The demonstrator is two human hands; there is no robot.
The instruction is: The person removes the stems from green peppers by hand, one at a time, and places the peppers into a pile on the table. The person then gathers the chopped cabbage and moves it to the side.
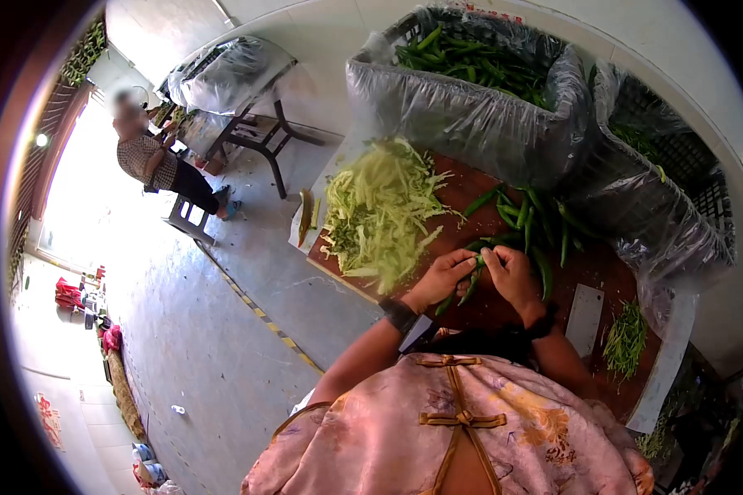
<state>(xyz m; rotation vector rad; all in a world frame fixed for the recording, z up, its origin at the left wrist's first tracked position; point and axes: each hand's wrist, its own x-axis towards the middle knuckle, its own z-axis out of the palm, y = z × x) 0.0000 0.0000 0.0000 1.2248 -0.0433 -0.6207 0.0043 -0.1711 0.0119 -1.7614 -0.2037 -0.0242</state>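
My left hand (pixel 443 280) and my right hand (pixel 511 276) meet over the brown table (pixel 454 175), fingers closed around one green chili pepper (pixel 474 279). The pepper's top end is between the fingertips and partly hidden by them. Just beyond my hands lies a loose pile of long green chilies (pixel 534 216). Left of them is a heap of shredded pale green leaves (pixel 380 210). A metal plate (pixel 584 318) lies right of my right hand, and a small pile of green stems (pixel 627 338) is farther right.
A plastic-lined crate (pixel 470 115) of green chilies stands behind the pile, with another lined crate (pixel 669 177) to its right. Far left, a co-worker (pixel 153 157) is beside a second table (pixel 239 107). A stool (pixel 190 219) stands on the floor.
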